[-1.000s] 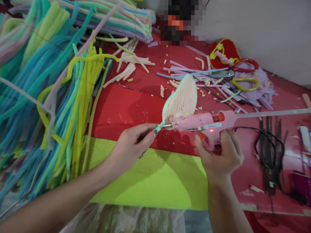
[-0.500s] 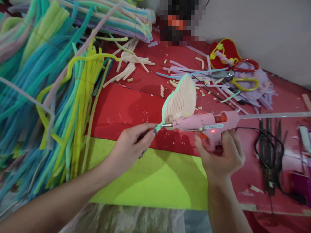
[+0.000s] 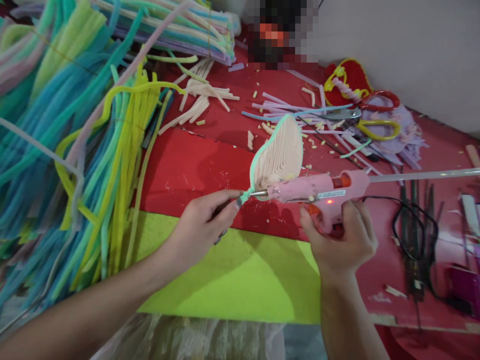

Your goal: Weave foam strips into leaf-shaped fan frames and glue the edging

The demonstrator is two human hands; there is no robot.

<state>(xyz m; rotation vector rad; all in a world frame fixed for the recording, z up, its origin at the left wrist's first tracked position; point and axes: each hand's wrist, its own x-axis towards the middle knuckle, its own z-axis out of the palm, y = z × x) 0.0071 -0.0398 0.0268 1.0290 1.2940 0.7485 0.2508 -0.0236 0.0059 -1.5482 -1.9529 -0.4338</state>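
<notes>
My left hand (image 3: 210,215) pinches the twisted mint-green stem end of a pipe-cleaner petal (image 3: 279,152). The petal is cream, ribbed inside, with a mint-green edge, and it tilts up and away from my fingers. In my right hand (image 3: 345,237) is a pink hot glue gun (image 3: 318,192), its handle gripped with a finger at the orange trigger. Its metal nozzle touches or nearly touches the petal's stem beside my left fingertips. A small red light glows on the gun, and a clear glue stick (image 3: 423,176) sticks out of its back.
Bundles of coloured pipe cleaners (image 3: 75,125) fill the left side. Scissors (image 3: 380,130) with red and yellow handles lie among lilac pieces at the back right. A black cord (image 3: 397,220) loops at right. A yellow-green sheet (image 3: 232,280) lies in front on the red table (image 3: 180,165).
Almost nothing differs. The glue gun has shifted very slightly, with its nozzle still at the stem; the left hand and petal hold their place.
</notes>
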